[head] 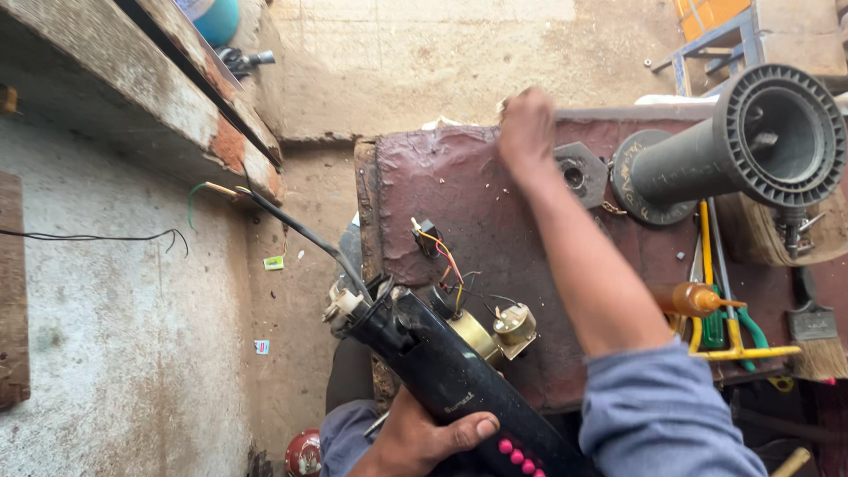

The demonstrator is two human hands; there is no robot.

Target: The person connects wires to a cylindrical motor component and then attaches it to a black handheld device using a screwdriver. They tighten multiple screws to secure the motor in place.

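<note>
Maroon worn bench point(468, 203) across the middle, beside a grey concrete wall point(115, 291). Big grey ribbed plastic tube point(751, 146) lying at the bench's far right. Long black casing point(459, 371), wires point(442, 256) and brass fittings point(495, 331) spilling from its open end, propped on the near bench edge. Left hand point(424, 437) clamped around its lower body. Probably stiff, fairly heavy, loose wiring fragile; best gripped mid-body. Right hand point(527, 132) reaching over the far edge, fingers hidden, closure unclear. Small green tag point(274, 262) and pale tag point(262, 347) on the floor.
</note>
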